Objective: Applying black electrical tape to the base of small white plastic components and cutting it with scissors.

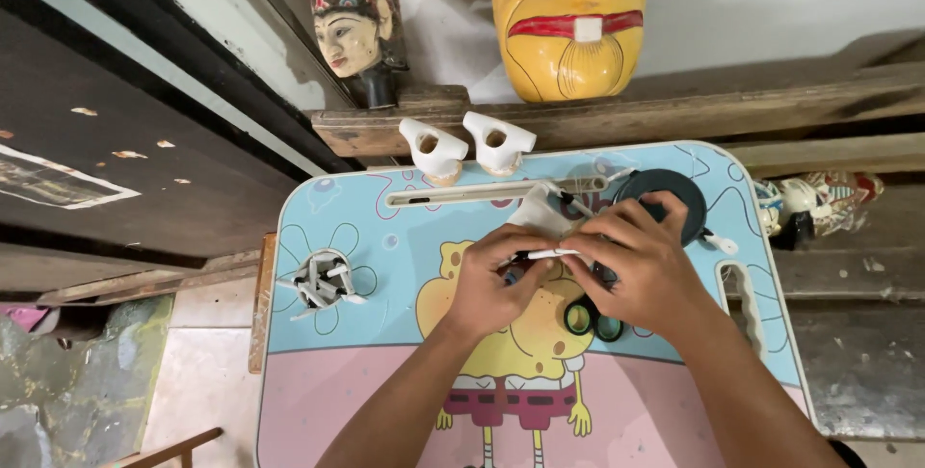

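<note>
I see both hands over middle of small blue-and-pink cartoon-printed worktop (318,401). Left hand (491,285) and right hand (641,270) pressed close together, fingertips pinching thin white stick (549,254) between them, stick lying level. Pale folded paper scrap (540,210) just behind fingers. Round black dish (674,193) behind right hand. Small dark green-rimmed rings (593,319) under right palm. Grey cup of white pieces (323,278) well left. Two white carved pieces (467,145) at far edge. Yellow wooden mask (568,20) on shelf.
</note>
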